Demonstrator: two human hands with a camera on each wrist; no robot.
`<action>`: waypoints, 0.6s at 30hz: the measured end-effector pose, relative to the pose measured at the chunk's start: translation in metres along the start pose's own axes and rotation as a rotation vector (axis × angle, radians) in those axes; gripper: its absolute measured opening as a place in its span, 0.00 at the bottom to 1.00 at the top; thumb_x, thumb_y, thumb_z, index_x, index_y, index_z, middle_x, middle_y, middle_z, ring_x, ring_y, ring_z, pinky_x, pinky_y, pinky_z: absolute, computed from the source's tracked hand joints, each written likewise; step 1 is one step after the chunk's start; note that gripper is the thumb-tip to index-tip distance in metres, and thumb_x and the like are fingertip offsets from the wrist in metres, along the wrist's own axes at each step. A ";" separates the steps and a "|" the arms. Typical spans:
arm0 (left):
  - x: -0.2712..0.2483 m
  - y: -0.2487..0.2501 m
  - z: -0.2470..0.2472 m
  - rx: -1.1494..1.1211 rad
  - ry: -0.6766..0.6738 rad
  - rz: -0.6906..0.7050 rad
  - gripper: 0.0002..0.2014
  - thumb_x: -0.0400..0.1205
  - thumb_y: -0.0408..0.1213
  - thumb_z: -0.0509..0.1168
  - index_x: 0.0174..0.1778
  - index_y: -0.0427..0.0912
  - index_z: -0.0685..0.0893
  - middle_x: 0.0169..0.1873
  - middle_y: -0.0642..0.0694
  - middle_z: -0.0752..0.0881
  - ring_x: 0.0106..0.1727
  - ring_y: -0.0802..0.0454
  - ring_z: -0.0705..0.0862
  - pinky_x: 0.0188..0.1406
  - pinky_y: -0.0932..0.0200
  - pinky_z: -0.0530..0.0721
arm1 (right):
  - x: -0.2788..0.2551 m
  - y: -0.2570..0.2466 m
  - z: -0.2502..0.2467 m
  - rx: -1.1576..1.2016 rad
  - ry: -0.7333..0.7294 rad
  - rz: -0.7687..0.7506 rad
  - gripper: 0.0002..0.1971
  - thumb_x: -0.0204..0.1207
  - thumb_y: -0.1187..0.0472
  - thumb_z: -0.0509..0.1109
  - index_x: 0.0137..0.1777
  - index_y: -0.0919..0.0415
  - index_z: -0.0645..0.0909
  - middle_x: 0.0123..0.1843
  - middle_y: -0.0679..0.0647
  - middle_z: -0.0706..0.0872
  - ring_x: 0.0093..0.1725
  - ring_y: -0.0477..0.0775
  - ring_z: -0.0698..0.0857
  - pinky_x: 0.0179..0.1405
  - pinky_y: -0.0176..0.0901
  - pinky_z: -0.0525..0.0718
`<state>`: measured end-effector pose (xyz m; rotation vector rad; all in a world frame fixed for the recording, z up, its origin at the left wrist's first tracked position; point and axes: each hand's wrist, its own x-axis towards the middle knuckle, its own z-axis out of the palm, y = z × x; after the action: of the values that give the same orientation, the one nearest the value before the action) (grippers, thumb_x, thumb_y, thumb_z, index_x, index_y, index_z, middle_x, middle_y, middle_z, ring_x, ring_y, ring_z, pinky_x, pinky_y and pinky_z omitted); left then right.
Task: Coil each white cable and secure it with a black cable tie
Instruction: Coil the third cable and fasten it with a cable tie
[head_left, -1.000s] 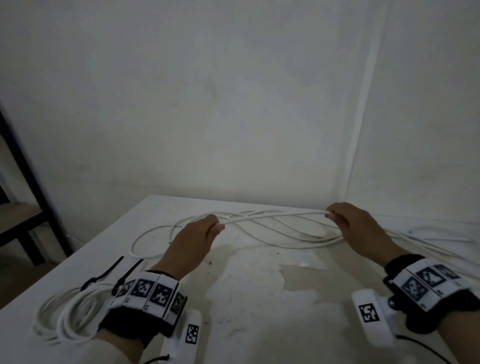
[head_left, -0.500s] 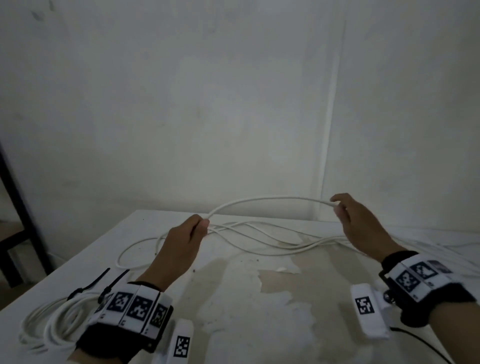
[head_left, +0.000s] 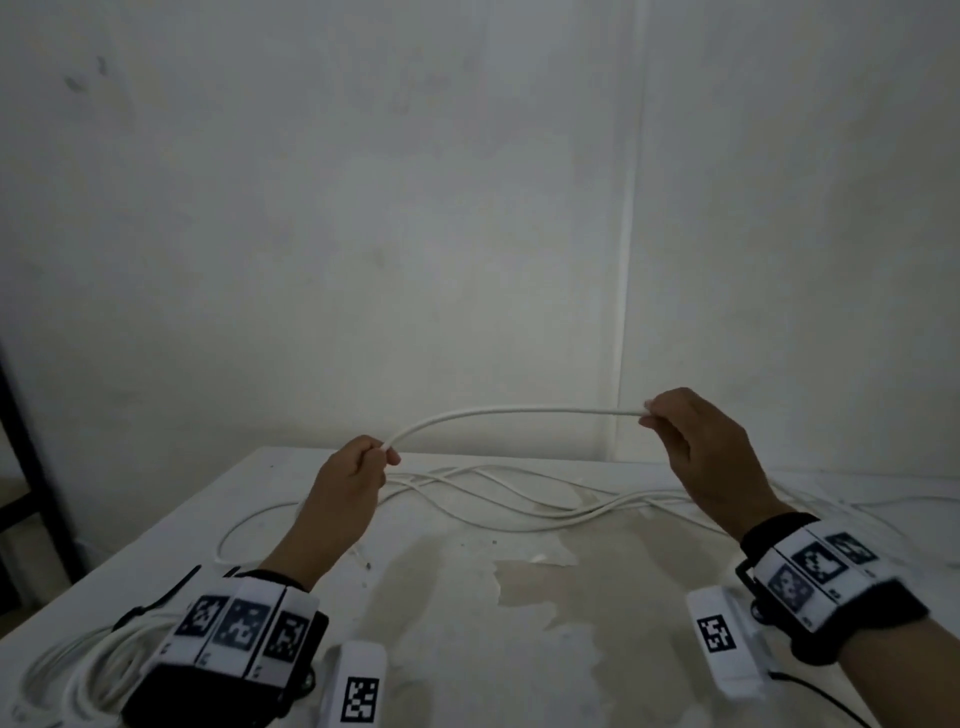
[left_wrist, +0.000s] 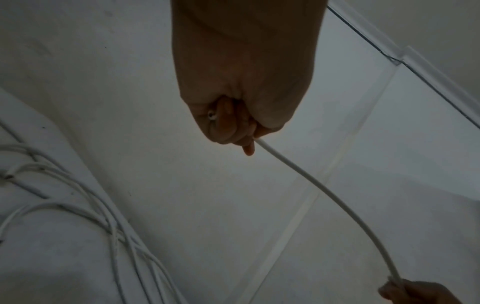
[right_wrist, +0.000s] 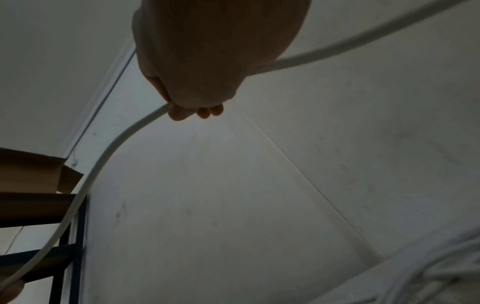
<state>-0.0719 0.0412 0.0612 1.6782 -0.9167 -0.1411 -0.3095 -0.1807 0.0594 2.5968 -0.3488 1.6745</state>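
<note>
A white cable (head_left: 509, 411) arches in the air between my two hands, above the table. My left hand (head_left: 363, 465) grips one stretch of it in curled fingers; the left wrist view shows the cable (left_wrist: 319, 191) leaving that fist (left_wrist: 233, 127) with a cut end showing. My right hand (head_left: 670, 415) pinches the cable's other side, and the right wrist view shows the cable (right_wrist: 103, 158) running through its fingers (right_wrist: 192, 111). More loose white cable (head_left: 519, 499) lies tangled on the table under the hands. A coiled white cable (head_left: 88, 665) with black ties (head_left: 156, 597) lies at the near left.
The white table (head_left: 519, 649) has worn, peeling patches in its middle. White walls meet in a corner behind it. A dark metal shelf frame (head_left: 26, 467) stands at the left, holding a cardboard box (right_wrist: 33, 174). More cable trails off at the far right (head_left: 883, 504).
Both hands have risen off the table, lifting the stretch of cable from the pile into an arch. The hands stay about the same distance apart.
</note>
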 end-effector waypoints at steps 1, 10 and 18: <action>0.000 0.001 0.000 -0.024 -0.003 -0.009 0.16 0.85 0.29 0.51 0.35 0.42 0.78 0.23 0.46 0.67 0.21 0.56 0.62 0.17 0.66 0.59 | 0.000 0.003 0.002 -0.030 0.001 0.002 0.13 0.81 0.52 0.57 0.46 0.61 0.75 0.36 0.58 0.84 0.34 0.53 0.80 0.30 0.40 0.80; -0.014 0.034 0.028 -0.124 -0.015 0.258 0.13 0.87 0.35 0.52 0.41 0.48 0.79 0.24 0.51 0.68 0.18 0.62 0.66 0.21 0.67 0.63 | -0.005 -0.013 0.056 -0.210 -0.351 -0.124 0.14 0.50 0.79 0.70 0.25 0.57 0.80 0.23 0.50 0.80 0.25 0.47 0.75 0.27 0.35 0.66; -0.014 0.020 0.028 0.218 -0.027 0.300 0.10 0.86 0.35 0.52 0.48 0.50 0.78 0.24 0.52 0.73 0.25 0.59 0.71 0.27 0.68 0.68 | -0.023 -0.080 0.047 -0.005 -0.380 -0.424 0.12 0.83 0.58 0.53 0.42 0.56 0.75 0.29 0.50 0.79 0.34 0.46 0.66 0.34 0.38 0.67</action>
<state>-0.1062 0.0281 0.0643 1.7173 -1.2279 0.1441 -0.2603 -0.1060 0.0261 2.7220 0.1840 1.0484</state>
